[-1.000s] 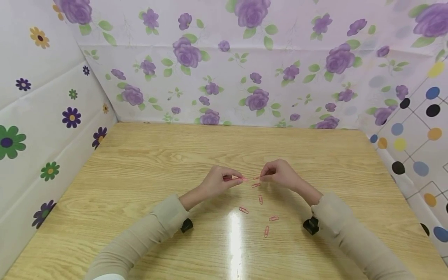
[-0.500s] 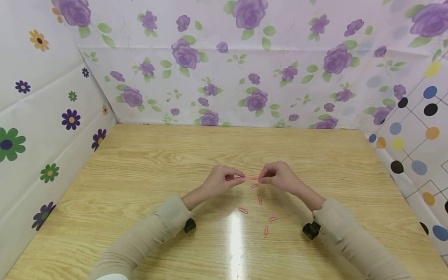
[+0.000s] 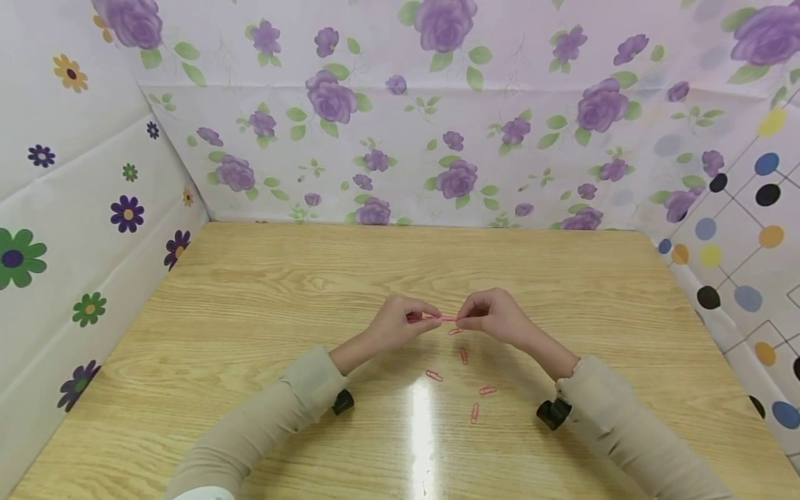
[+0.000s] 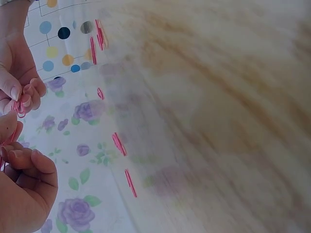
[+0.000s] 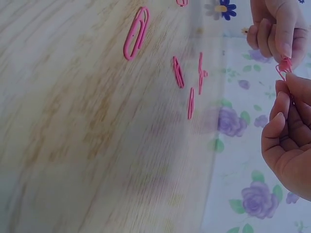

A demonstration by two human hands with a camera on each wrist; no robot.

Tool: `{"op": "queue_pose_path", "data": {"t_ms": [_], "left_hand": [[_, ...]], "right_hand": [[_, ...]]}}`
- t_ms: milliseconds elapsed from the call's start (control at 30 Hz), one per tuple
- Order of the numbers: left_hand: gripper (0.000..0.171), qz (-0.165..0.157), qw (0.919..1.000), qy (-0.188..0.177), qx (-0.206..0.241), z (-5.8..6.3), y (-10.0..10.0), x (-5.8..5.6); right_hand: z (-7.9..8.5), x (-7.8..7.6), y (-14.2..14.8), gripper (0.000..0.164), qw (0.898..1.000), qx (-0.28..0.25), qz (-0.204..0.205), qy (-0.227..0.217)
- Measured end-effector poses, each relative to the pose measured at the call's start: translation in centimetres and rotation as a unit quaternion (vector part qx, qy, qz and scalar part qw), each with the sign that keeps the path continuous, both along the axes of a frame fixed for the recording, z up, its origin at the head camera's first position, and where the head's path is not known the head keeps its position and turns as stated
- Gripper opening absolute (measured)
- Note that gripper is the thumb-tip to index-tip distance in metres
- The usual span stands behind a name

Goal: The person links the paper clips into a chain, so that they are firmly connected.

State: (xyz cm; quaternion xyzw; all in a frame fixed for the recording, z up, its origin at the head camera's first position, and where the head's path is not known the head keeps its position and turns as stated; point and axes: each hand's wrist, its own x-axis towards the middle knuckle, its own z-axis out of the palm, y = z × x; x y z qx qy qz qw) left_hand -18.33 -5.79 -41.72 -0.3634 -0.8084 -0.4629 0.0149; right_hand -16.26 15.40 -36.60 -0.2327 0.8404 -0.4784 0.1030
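Note:
Above the middle of the table, my left hand point(image 3: 400, 321) pinches pink paper clips point(image 3: 447, 318) between thumb and forefinger. From the other side, my right hand point(image 3: 496, 316) pinches a pink paper clip whose end meets the left hand's clips. The fingertips of both hands are close together, with a short stretch of pink wire showing between them. In the right wrist view, looped wire of the paper clips point(image 5: 283, 69) shows between the two hands. Fingers hide the rest of the held clips.
Several loose pink paper clips lie below the hands, among them one paper clip point(image 3: 464, 356) under the right hand and another paper clip point(image 3: 475, 413) nearest the front. The wooden table point(image 3: 281, 278) is bordered by flowered cloth point(image 3: 400, 153) at the back and patterned cloth at the sides.
The hands have drawn closer together. The gap between the right hand's paper clip and the left hand's clips has closed, and their ends now overlap. The loose clips have stayed put.

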Motion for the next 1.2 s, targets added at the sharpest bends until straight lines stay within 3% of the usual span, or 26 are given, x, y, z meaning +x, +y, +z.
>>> {"op": "queue_pose_path", "data": {"t_ms": [400, 667, 767, 900, 1200], "left_hand": [[0.015, 0.021, 0.9996, -0.007, -0.020, 0.3, -0.5, 0.4], [0.015, 0.028, 0.9991, -0.011, -0.030, 0.4, -0.8, 0.4], [0.014, 0.030, 0.9990, -0.012, -0.031, 0.3, -0.9, 0.4], [0.013, 0.022, 0.9992, -0.023, -0.022, 0.2, -1.1, 0.3], [0.009, -0.011, 0.9963, -0.085, 0.005, 0.2, -1.2, 0.5]], "right_hand": [[0.0, 0.1, 0.1, 0.004, 1.000, -0.010, -0.006, -0.013], [-2.6, -1.3, 0.9, 0.004, 0.999, -0.024, -0.013, -0.021], [-2.7, -1.3, 1.1, 0.004, 0.999, -0.038, -0.011, -0.018], [-2.6, -1.3, 1.2, 0.005, 0.998, -0.052, -0.008, -0.017], [-2.3, -1.2, 0.8, 0.006, 0.998, -0.056, -0.005, -0.030]]}}
